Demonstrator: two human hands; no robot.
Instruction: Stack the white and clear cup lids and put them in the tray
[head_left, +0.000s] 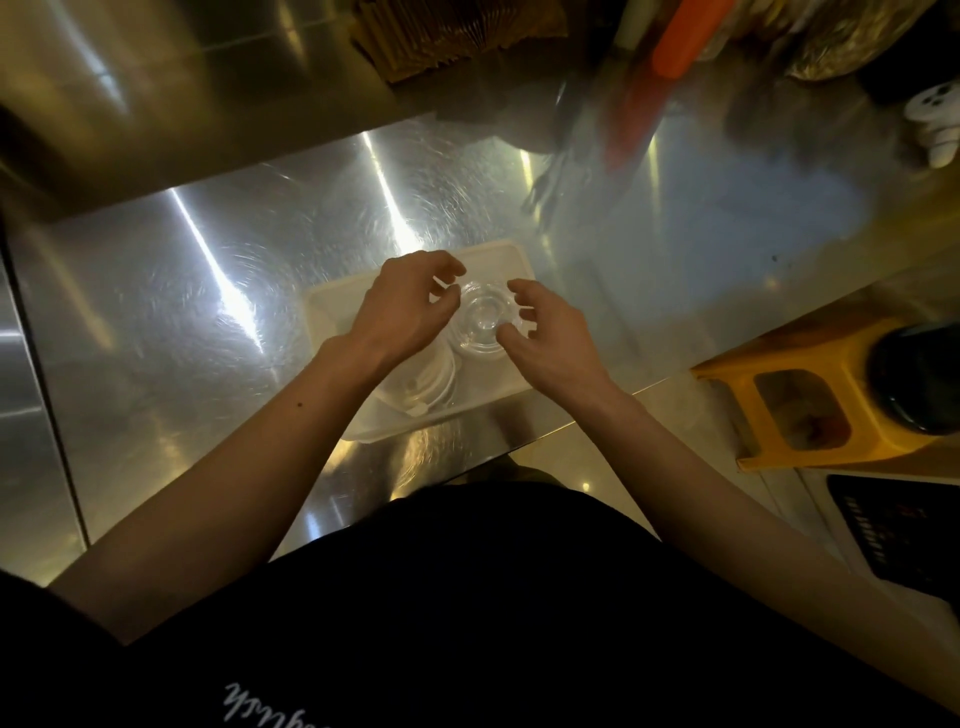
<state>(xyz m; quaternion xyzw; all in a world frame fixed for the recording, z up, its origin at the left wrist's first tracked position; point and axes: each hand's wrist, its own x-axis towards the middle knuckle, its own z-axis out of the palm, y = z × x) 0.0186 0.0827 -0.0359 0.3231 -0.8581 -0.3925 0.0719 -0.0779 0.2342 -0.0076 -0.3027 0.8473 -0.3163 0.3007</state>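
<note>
While both hands hover over the tray (332, 306) on the steel counter (156, 312), the head view shows the clear lids (480, 325) stacked inside it, the white lids (434, 387) beside them toward the near edge. Left hand (402, 306): fingers curled, loosely spread, gripping nothing. Right hand (550, 338): fingers spread, at the clear stack's rim; contact cannot be told. Yellow stool (810, 405) at right.

Your left hand (402, 306) and right hand (545, 332) mid-frame, fingers spread around clear lids (480, 325), white lids (434, 384) beside them, both in the tray (332, 301)
</note>
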